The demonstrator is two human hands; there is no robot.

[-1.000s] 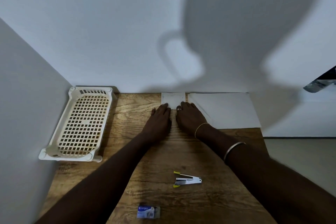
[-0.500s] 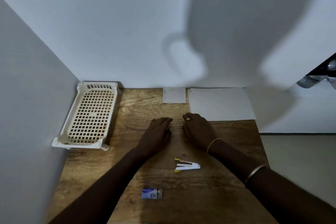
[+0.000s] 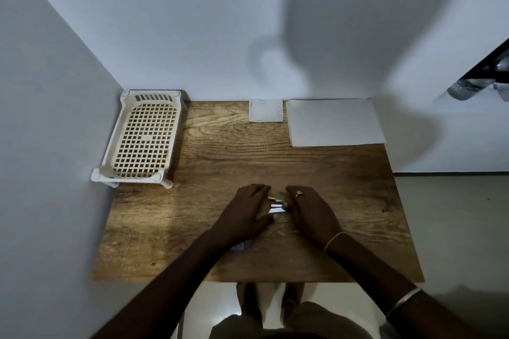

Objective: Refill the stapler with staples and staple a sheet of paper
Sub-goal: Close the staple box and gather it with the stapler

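The small white stapler (image 3: 276,205) with yellow tips lies on the wooden table (image 3: 214,146), caught between my two hands. My left hand (image 3: 246,213) covers its left end, fingers over the far side and thumb on the near side. The curled fingertips of my right hand (image 3: 312,212), which wears a ring, meet its right end. Under my left wrist, only an edge of the staple box (image 3: 241,246) shows. A white sheet of paper (image 3: 334,122) lies flat at the back right of the table.
A cream plastic basket (image 3: 143,140) stands at the back left against the wall. A small white square (image 3: 266,110) lies at the back edge beside the paper. Walls close off the left and back; the table's right and near edges drop to the floor.
Both hands drew back from the far edge of the table toward me and closed in around the stapler. The view also tilted down, showing the table's near edge.
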